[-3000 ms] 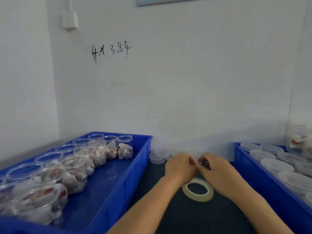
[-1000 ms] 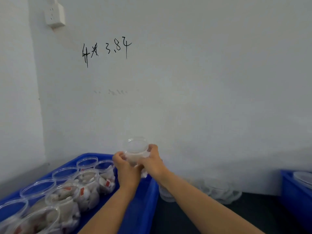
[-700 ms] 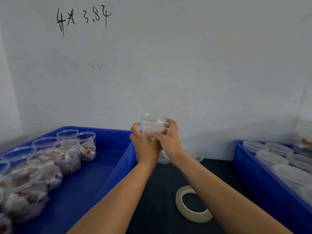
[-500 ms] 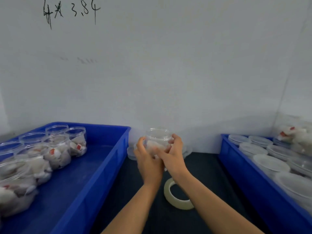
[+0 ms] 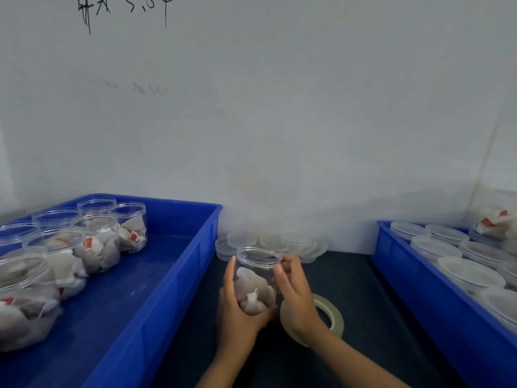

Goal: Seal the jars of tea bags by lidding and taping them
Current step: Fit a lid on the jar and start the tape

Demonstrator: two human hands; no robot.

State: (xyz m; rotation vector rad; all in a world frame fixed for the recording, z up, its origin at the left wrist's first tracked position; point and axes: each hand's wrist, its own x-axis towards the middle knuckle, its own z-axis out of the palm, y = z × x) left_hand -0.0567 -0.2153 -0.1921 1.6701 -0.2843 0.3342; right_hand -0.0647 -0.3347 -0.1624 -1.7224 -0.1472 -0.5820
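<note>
A clear plastic jar (image 5: 256, 278) with tea bags inside and no lid stands between my two hands over the dark table. My left hand (image 5: 237, 312) cups its left side and bottom. My right hand (image 5: 295, 295) holds its right side, fingers curled at the rim. A roll of clear tape (image 5: 330, 317) lies flat on the table just right of the jar, partly hidden by my right wrist. Loose clear lids (image 5: 282, 243) are piled against the wall behind the jar.
A blue crate (image 5: 167, 275) on the left holds several open jars of tea bags (image 5: 98, 242). A second blue crate (image 5: 419, 278) on the right holds several lidded jars (image 5: 470, 271). The white wall stands close behind.
My hands took a jar from the left crate and carried it right and down to the middle of the table, beside the tape roll. The view tilted down.
</note>
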